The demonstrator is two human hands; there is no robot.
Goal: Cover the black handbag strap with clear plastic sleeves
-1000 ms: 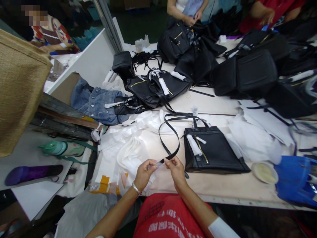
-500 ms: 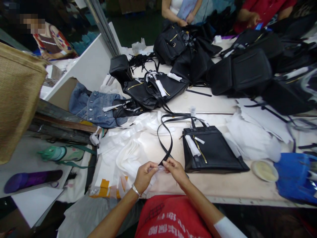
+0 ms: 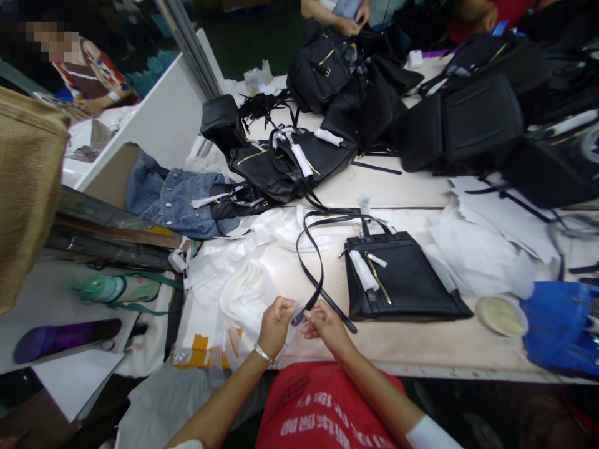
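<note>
At lower centre I see the black strap (image 3: pixel 320 285) slant up-right from its end; the right hand (image 3: pixel 329 325), nearer, pinches it; the left hand (image 3: pixel 274 326) pinches clear film (image 3: pixel 297 306).

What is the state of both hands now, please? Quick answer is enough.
Left hand: closed, pinching clear plastic at the strap's end.
Right hand: closed, holding the strap near that end.
</note>
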